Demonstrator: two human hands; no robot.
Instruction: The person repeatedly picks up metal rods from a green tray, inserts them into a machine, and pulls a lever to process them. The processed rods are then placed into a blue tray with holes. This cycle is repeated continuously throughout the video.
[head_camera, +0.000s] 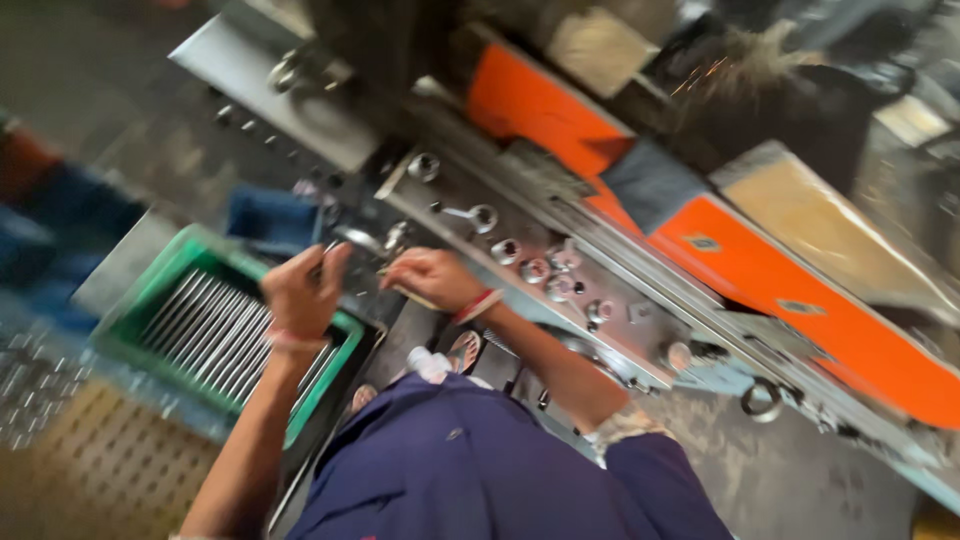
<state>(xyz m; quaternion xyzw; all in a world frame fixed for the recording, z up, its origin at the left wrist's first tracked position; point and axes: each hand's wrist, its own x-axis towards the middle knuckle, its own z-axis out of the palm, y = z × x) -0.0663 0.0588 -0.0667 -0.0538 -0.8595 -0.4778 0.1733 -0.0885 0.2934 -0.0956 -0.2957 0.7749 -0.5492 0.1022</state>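
Evidently both hands (305, 290) (430, 278) hold a thin rod (405, 292), its axis roughly level.

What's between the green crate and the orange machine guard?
In the head view, both hands, left and right, plus the grey control panel, lie between green crate and orange guard.

The crate (160, 290) is green, holding silvery rods (215, 335). The machine's panels (760, 275) are bright orange. The shirt (480, 470) is dark blue.

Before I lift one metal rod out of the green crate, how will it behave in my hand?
The metal rods look thin, straight and shiny, so probably stiff, and somewhat slippery. Being round, one would likely roll if laid flat. They lie packed side by side in the green crate, so neighbours may shift when one is pulled.
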